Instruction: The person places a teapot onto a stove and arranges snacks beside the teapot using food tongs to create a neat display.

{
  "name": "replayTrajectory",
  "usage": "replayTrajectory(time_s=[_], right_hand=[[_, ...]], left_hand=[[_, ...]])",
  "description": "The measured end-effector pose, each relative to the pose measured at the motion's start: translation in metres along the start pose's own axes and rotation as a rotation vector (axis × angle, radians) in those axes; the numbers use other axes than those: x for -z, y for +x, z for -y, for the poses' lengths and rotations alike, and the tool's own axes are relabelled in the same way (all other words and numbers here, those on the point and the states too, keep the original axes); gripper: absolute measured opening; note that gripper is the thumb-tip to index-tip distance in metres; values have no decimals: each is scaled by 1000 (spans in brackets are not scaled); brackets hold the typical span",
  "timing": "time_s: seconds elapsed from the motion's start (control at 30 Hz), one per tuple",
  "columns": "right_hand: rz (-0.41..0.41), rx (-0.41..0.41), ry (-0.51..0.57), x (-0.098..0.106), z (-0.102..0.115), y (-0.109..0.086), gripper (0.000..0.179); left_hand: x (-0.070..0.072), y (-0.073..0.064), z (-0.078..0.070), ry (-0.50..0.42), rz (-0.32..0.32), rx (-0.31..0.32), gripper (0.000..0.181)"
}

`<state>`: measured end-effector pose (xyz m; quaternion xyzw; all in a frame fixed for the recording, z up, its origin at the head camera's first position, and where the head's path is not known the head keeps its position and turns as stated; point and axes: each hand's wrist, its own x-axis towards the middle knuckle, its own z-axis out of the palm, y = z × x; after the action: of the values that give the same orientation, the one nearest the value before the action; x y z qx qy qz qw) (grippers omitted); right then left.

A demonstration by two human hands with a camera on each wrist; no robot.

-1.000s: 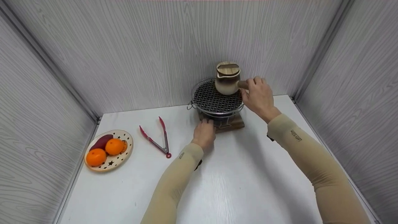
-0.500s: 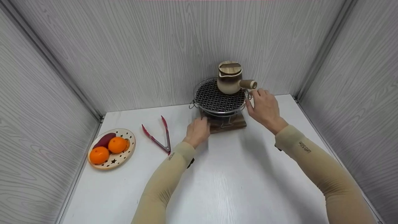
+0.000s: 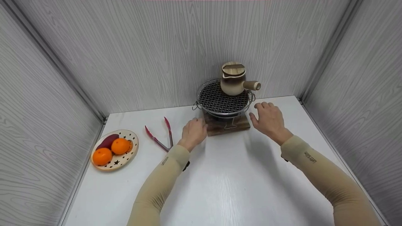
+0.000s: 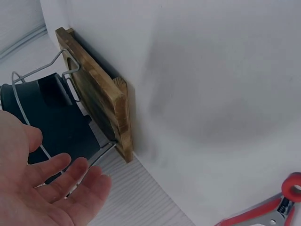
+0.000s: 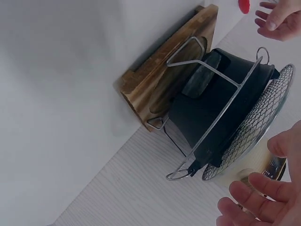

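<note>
A small tabletop grill with a dark bowl, a wire stand and a round mesh grate stands on a wooden board. Upright on the right back of the grate sits a brown and cream side-handled teapot, its wooden lid on and its handle pointing right. My left hand hovers by the board's left corner, holding nothing; its fingers are loosely bent in the left wrist view. On the grill's right, below the teapot handle, my right hand is empty, thumb and fingers apart.
Red-tipped tongs lie spread on the white table, partly covered by my left arm. Farther left, a star-patterned plate holds two oranges and a purple sweet potato. Grey wood-grain walls enclose the table's back and sides.
My right hand has let go of the teapot handle and moved down and right, away from the grill. My left hand has drawn back leftward from the board. The teapot stays on the grate.
</note>
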<state>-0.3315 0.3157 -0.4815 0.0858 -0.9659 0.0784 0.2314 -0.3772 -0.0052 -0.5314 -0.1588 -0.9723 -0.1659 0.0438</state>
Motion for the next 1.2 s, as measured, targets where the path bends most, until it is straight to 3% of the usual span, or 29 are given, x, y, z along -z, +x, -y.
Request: replayTrajectory(time_s=[0.3,0.63,1.0,1.2], right_hand=[[58,-21,53,-14,0,-15,43],[128,-24,59,-25,-5,-20,45],[171,33,75,-46,-11,-23,40],[171,74,66,-59,-12,-24,33]], left_hand=[[4,-9,21,1,-51,17,43],[2,-21,39,-1,-48,59,47],[5,-33,66,-4,-22,134,51],[6,-44,83,18,-69,171,48]])
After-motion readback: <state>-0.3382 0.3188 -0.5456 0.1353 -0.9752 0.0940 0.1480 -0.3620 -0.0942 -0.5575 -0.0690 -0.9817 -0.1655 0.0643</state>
